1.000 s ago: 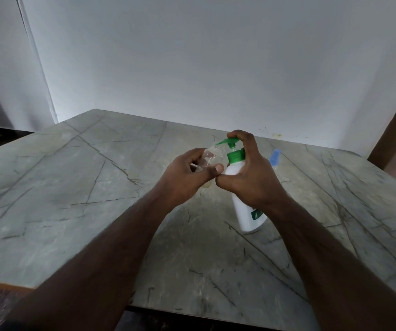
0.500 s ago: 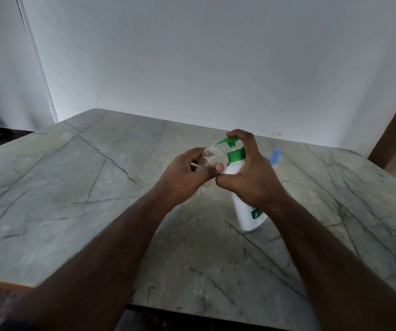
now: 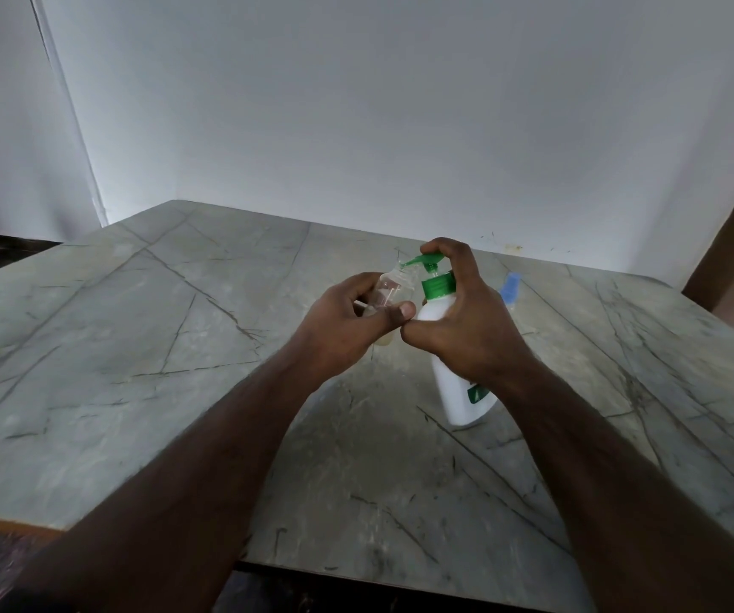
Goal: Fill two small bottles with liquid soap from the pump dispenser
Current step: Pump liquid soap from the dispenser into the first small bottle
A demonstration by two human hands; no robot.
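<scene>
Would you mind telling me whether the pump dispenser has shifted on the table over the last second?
No. The pump dispenser stands at the same spot on the table, its base beside the same dark vein, gripped by the right hand.

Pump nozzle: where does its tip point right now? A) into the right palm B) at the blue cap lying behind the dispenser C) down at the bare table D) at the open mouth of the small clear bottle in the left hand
D: the green pump nozzle reaches to the open mouth of the small clear bottle, which the left hand holds tilted beside the dispenser; the right hand grips it, a finger on the pump.
</scene>
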